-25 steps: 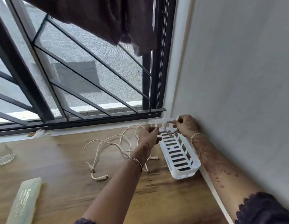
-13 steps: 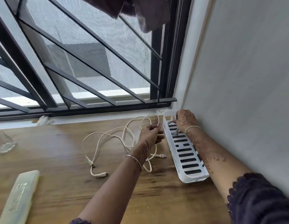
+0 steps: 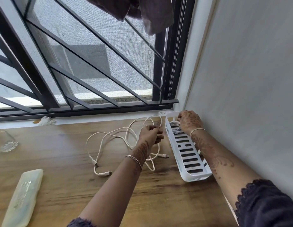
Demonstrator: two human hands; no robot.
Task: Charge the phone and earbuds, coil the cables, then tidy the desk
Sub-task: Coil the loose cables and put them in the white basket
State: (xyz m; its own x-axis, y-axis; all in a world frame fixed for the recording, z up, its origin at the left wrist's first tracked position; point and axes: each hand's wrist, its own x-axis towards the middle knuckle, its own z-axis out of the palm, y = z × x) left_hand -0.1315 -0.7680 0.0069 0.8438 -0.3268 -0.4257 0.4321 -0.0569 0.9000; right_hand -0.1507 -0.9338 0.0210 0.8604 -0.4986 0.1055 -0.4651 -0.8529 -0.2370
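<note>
A long cream cable [image 3: 109,136] lies in loose loops on the wooden desk [image 3: 64,161], its plugs near the desk's middle. My left hand [image 3: 150,135] pinches one strand of it, just left of a white slotted basket [image 3: 190,161] that stands along the wall. A small coiled white cable [image 3: 174,126] sits at the far end of the basket. My right hand [image 3: 189,122] is down inside the basket with its fingers curled on that coil.
A pale green flat case [image 3: 23,197] lies at the desk's near left. A clear glass [image 3: 8,141] stands at the far left. A crumpled white scrap [image 3: 45,120] sits by the window sill. Barred window behind, grey wall on the right.
My right hand has lowered the small coil from above the basket's rim down into its far end. My left hand has kept its pinch on the cream cable.
</note>
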